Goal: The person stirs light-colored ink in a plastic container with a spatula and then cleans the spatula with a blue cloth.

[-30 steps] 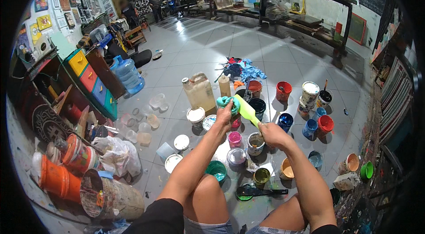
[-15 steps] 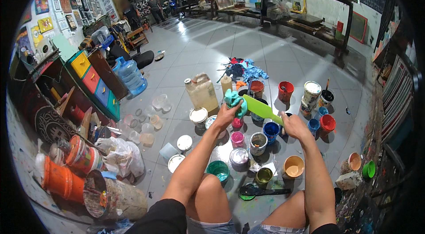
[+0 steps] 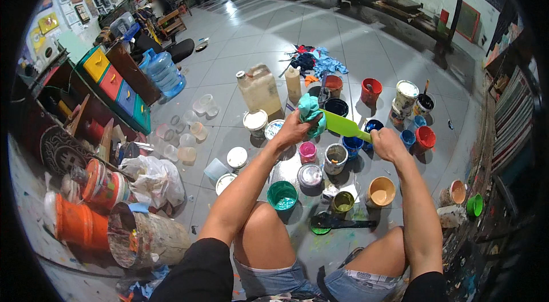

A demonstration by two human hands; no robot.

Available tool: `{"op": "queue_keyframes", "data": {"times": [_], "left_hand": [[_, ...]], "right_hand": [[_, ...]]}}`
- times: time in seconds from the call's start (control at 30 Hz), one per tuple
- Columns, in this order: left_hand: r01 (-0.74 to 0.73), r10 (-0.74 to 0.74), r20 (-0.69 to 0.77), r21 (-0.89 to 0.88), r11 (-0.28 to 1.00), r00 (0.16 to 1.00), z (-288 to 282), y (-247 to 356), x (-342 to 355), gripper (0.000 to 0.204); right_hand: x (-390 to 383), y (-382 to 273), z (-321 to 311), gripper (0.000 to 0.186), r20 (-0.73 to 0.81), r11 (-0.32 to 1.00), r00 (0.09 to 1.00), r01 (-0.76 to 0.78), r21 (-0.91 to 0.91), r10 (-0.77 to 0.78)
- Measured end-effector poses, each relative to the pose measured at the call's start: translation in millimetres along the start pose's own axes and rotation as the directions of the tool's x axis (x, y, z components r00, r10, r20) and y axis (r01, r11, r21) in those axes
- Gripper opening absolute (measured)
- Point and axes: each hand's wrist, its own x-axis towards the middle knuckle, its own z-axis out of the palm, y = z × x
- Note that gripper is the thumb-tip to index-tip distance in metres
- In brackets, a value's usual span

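Observation:
My left hand is closed around a crumpled turquoise rag, which lies against the far end of a lime-green spatula. The spatula's wide flat blade tapers to a handle, and my right hand grips it there. Both hands hold the tool level above a group of paint pots. Below it stand a pink pot, a smeared grey-white pot and a blue pot. The rag hides the blade's far tip.
Nearer my knees are a green paint pot, an orange-tan pot and a black-handled tool. Beyond stand a cloudy jug, a red pot and a cloth heap. A paint-stained bin is left.
The view has tipped downward, so the floor things sit higher in the picture. The rag now overlaps the far end of the spatula's blade. Both hands keep their hold.

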Motion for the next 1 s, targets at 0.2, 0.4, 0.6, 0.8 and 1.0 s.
{"op": "queue_keyframes", "data": {"times": [0.2,0.4,0.6,0.8,1.0], "left_hand": [[-0.178,0.148,-0.136,-0.235,0.956,0.979,5,-7,12,0.015],[-0.145,0.140,-0.038,-0.292,0.945,0.989,-5,-21,17,0.019],[-0.005,-0.001,-0.023,-0.254,0.967,1.000,3,-26,12,0.027],[-0.062,0.056,-0.041,-0.139,0.988,0.998,-20,-16,20,0.028],[-0.067,0.055,-0.068,-0.196,0.978,0.996,-7,26,6,0.021]], "right_hand": [[4,-11,15,0.054,0.034,0.997,0.999,0.037,0.061,-0.040],[11,-7,13,0.053,0.035,0.997,0.997,0.072,-0.001,-0.072],[-1,1,15,0.046,0.078,0.993,0.992,0.106,-0.056,-0.101],[-6,-14,-2,0.062,0.562,0.686,0.815,-0.328,0.649,-0.142],[-11,-14,-10,0.046,0.579,0.502,0.803,-0.446,0.741,-0.142]]}}
